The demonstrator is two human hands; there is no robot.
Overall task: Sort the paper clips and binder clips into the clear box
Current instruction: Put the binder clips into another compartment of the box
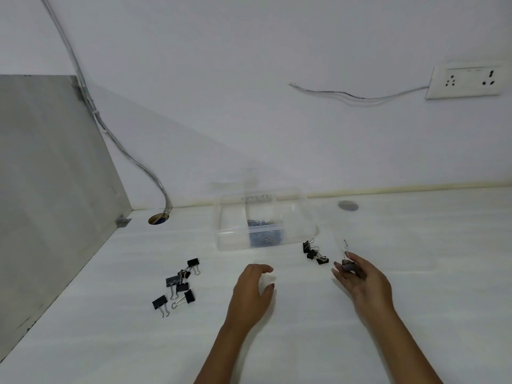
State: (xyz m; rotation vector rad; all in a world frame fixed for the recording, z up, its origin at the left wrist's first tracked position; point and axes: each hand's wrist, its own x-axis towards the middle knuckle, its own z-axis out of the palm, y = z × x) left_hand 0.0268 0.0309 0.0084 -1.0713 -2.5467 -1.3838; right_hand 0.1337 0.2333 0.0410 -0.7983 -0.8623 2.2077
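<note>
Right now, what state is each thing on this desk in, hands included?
Clear box: open, blue paper clips inside.
Left binder clip pile: loose on the table, outside the box.
Right binder clips: lying beside the box.
Right hand: pinches held binder clip.
Left hand: loosely curled, holds nothing.

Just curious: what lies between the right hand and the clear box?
In the head view, three black binder clips lie on the table between the right hand and the clear box.
</note>
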